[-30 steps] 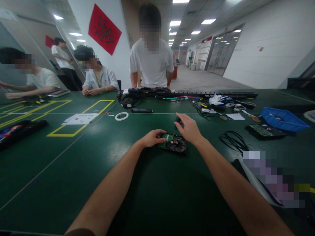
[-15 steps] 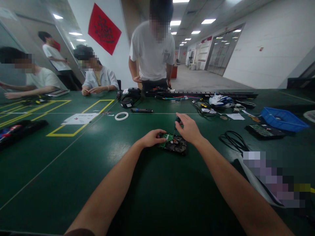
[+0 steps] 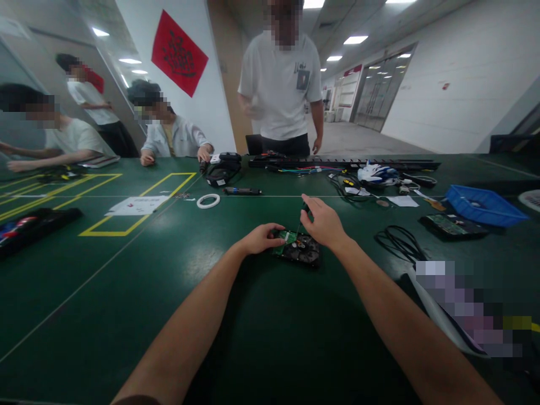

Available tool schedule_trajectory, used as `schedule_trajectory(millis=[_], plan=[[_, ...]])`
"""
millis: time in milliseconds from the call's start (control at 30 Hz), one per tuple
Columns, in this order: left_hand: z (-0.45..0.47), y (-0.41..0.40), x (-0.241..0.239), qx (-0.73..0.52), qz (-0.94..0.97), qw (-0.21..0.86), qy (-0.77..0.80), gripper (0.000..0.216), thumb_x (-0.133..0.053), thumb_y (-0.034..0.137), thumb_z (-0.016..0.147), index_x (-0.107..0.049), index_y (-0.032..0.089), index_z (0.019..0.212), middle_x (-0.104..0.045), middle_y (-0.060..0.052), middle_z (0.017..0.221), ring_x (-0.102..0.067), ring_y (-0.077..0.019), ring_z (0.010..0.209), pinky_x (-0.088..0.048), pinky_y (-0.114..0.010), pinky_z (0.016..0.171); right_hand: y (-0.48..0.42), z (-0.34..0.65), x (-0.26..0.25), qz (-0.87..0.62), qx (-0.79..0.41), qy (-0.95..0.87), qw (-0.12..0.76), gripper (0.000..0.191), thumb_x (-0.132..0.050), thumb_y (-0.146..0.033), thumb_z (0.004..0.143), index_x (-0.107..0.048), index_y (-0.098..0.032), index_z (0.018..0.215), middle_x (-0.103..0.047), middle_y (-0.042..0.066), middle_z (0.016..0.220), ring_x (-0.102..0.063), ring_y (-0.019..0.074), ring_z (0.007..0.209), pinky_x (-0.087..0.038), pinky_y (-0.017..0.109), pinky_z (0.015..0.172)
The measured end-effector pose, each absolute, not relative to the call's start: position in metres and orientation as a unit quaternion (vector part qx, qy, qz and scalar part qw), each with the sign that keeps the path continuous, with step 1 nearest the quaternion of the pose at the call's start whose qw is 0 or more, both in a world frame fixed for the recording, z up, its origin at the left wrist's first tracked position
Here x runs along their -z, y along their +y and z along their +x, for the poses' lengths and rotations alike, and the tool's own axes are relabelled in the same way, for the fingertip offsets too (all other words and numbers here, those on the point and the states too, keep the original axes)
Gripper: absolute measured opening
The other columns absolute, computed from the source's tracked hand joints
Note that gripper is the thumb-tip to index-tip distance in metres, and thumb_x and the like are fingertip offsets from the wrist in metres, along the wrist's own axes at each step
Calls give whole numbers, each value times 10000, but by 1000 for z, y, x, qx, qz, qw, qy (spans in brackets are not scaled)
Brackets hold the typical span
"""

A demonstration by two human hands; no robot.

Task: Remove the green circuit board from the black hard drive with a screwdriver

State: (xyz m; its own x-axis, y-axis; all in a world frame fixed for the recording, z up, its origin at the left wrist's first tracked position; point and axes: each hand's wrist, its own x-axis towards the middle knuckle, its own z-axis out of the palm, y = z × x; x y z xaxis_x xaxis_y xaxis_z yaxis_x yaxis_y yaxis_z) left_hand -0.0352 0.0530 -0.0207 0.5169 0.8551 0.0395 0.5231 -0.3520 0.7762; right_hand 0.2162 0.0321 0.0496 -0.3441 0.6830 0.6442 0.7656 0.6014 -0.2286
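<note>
A hard drive [image 3: 300, 250] lies circuit side up on the green table [image 3: 126, 281], a small green board showing at its near-left corner. My left hand [image 3: 260, 237] rests on the drive's left edge, fingers curled against it and holding it down. My right hand [image 3: 323, 221] is closed round the dark handle of a screwdriver [image 3: 302, 217], which stands almost upright with its tip on the drive's top.
A white tape ring [image 3: 208, 199], a black tool, cables [image 3: 399, 242], a blue tray [image 3: 483, 204] and a bare circuit board [image 3: 453, 224] lie around. A person in a white shirt [image 3: 280, 84] stands across the table; others sit at far left.
My hands and the screwdriver have barely moved. The person standing across the table has straightened up and stepped to the right.
</note>
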Motion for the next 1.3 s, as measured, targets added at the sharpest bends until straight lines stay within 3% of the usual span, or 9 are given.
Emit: schedule_trajectory(millis=[267, 533, 833, 1300], plan=[[-35, 53, 20, -229, 796, 360, 430, 657, -729, 537, 826, -597, 195, 1372, -577, 3, 786, -519, -144, 657, -390, -261, 596, 29, 216, -53, -465, 58, -804, 366, 437, -504, -391, 995, -604, -168, 1357, -674, 151, 1170, -651, 303, 1032, -537, 456, 910], [-35, 53, 19, -222, 795, 364, 432, 673, -723, 542, 830, -588, 177, 1379, -584, 0, 773, -518, -145, 647, -377, -264, 595, 32, 217, -51, -449, 54, -808, 378, 429, -478, -317, 989, -575, -167, 1379, -661, 148, 1262, -625, 310, 1144, -516, 463, 964], [-35, 53, 20, -224, 795, 365, 429, 661, -718, 543, 835, -591, 190, 1380, -586, 5, 765, -519, -143, 634, -377, -264, 582, 33, 217, -49, -473, 42, -792, 385, 387, -511, -388, 990, -581, -175, 1305, -710, 139, 1109, -680, 274, 870, -532, 407, 797], [-34, 54, 22, -227, 793, 360, 436, 664, -730, 544, 825, -601, 188, 1370, -582, 1, 773, -520, -144, 646, -385, -261, 596, 37, 218, -46, -431, 13, -791, 435, 350, -514, -372, 1003, -602, -163, 1270, -674, 157, 1252, -692, 272, 1006, -571, 431, 880]])
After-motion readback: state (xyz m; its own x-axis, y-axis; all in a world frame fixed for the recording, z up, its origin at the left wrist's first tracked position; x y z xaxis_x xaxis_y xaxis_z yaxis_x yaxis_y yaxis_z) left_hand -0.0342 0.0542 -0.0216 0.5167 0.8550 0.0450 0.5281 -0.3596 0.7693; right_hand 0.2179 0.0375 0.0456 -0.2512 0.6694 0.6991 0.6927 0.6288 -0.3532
